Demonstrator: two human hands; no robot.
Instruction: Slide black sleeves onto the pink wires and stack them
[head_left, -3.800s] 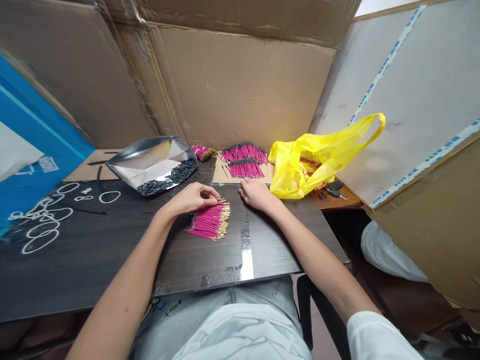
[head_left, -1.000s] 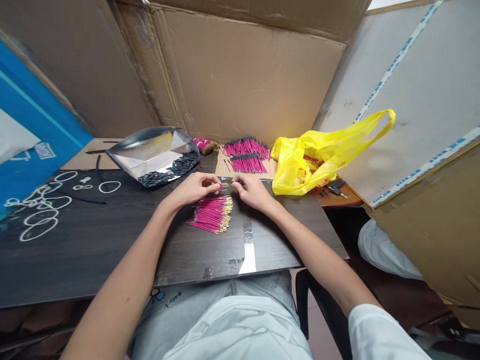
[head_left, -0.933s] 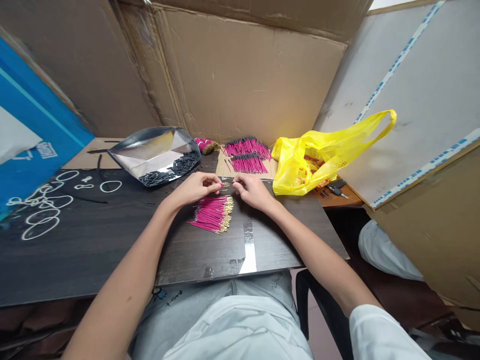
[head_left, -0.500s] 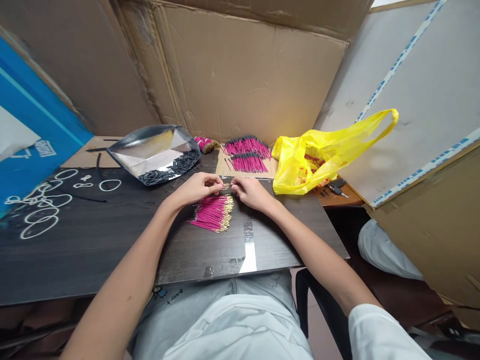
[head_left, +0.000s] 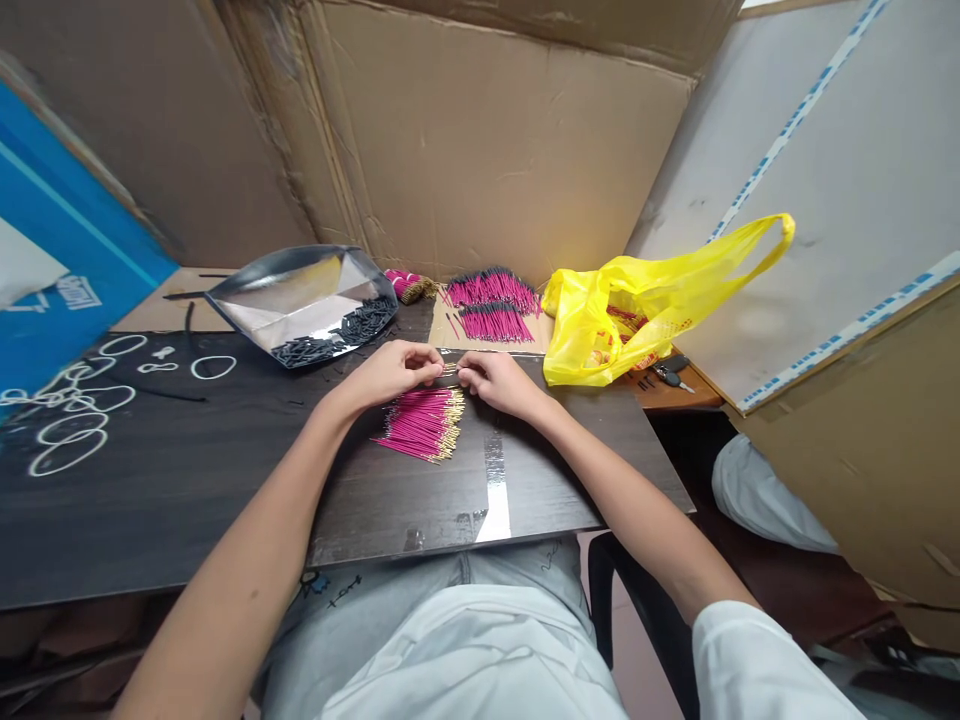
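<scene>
My left hand (head_left: pixel 405 370) is closed in a pinch on a few wires, whose gold-coloured tips (head_left: pixel 449 369) stick out to the right. Facing it, my right hand (head_left: pixel 495 382) has thumb and finger pressed together at those tips; whatever it pinches is too small to make out. Just below both hands, a pile of pink wires (head_left: pixel 416 422) with gold-coloured ends lies on the dark table (head_left: pixel 247 500). Behind them, two rows of pink wires with black ends (head_left: pixel 495 308) rest on a piece of cardboard (head_left: pixel 442 325).
An open silver bag (head_left: pixel 262 310) holding short black tubes (head_left: pixel 352 335) stands at the back left. Loose white rings (head_left: pixel 214 367) lie on the left. A yellow plastic bag (head_left: pixel 592 320) and a key (head_left: pixel 673 376) are on the right. Cardboard walls (head_left: pixel 510 150) rise behind.
My right fingertips have come closer to the wire tips, narrowing the gap between my hands. The view has shifted slightly; the pile and bags have not moved.
</scene>
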